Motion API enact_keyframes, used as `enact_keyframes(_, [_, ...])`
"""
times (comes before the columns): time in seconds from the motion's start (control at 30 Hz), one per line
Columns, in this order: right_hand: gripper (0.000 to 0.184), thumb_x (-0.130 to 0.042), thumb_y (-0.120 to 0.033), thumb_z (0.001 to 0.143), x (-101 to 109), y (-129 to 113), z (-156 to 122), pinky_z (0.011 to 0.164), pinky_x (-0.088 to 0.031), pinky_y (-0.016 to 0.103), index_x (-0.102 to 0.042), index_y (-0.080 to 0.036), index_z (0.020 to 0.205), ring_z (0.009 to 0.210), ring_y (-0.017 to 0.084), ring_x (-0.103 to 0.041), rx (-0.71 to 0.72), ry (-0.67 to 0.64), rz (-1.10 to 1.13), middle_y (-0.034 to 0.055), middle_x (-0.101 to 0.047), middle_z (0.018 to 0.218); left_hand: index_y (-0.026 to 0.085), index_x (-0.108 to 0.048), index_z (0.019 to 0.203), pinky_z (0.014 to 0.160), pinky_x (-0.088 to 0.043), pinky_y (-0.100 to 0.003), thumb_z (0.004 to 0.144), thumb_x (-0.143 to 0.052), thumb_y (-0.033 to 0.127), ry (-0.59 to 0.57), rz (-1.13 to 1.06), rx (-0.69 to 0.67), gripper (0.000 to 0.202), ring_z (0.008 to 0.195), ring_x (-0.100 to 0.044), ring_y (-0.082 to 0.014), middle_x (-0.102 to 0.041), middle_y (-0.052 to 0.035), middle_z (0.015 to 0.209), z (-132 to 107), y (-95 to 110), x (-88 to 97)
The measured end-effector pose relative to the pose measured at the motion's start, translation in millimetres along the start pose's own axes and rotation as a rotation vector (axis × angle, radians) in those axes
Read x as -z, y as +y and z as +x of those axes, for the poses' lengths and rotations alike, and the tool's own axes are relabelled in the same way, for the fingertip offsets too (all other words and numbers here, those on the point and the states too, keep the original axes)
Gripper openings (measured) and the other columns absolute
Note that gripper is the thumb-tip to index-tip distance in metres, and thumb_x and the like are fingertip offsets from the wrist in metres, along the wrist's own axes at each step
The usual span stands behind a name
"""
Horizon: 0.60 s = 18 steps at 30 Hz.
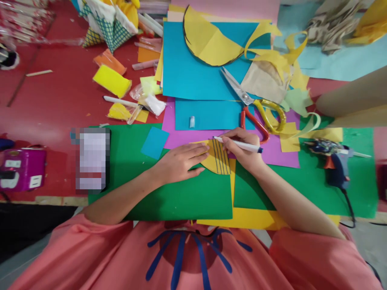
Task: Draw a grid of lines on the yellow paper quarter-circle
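My right hand (246, 150) grips a white marker (242, 143) with a dark blue end. Its tip is at the upper edge of a yellow paper piece (222, 159) with a curved lower edge, which carries several dark, roughly parallel lines. Pressing flat on the left part of that paper is my left hand (179, 163), fingers stretched out. Green sheets (181, 201) lie beneath. A small whitish marker cap (192, 122) rests on the blue paper just above. Large scissors (246, 98) with one red and one yellow handle lie beyond my right hand, blades apart.
A yellow half-round paper (208, 40) with a dark edge lies on a blue sheet (178, 60), near curled yellow scraps (272, 56). A glue gun (337, 165) is at right, a phone (93, 159) at left. Yellow clay-like packets (111, 80) sit at upper left.
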State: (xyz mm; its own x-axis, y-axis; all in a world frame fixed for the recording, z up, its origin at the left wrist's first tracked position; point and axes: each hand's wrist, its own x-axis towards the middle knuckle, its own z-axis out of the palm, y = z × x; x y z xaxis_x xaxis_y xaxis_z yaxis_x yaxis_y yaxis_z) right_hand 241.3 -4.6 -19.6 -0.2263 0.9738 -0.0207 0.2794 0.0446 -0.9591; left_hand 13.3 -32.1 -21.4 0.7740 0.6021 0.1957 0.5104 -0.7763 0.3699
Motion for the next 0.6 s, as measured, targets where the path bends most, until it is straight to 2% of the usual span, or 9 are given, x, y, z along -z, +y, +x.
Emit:
enact_keyframes(0.2, [0.022,-0.060,-0.037,0.082,-0.2,2.8,-0.2,0.050,-0.045,0.024,-0.065,-0.016,0.082,0.057,0.012,-0.058,0.018,-0.071,0.001,0.0033,-0.065,0.070,0.016,-0.059,0.119,0.104,-0.045,-0.037,0.089,-0.052,0.031,0.010,0.021,-0.025,0.035,0.124,-0.051,-0.0209,-0.058,-0.0090,0.129,-1.7,-1.7,-0.1])
enact_keyframes(0.47, [0.021,-0.060,-0.034,0.082,-2.1,1.3,1.6,0.049,-0.042,0.024,-0.065,-0.014,0.079,0.054,0.011,-0.055,-0.004,-0.068,-0.012,0.0032,-0.064,0.068,0.014,-0.060,0.117,0.102,-0.047,-0.037,0.090,-0.050,0.028,0.012,0.047,-0.022,0.032,0.122,-0.053,-0.0211,-0.059,-0.0085,0.128,-0.6,-0.7,0.4])
enact_keyframes(0.6, [0.019,-0.060,-0.032,0.082,-2.5,-1.0,2.1,0.053,-0.043,0.025,-0.064,-0.015,0.077,0.059,0.012,-0.057,0.005,-0.066,-0.024,0.0033,-0.065,0.070,0.013,-0.060,0.116,0.102,-0.046,-0.037,0.090,-0.051,0.028,0.030,0.052,-0.034,0.031,0.121,-0.054,-0.0212,-0.060,-0.0093,0.127,0.1,-0.8,0.5])
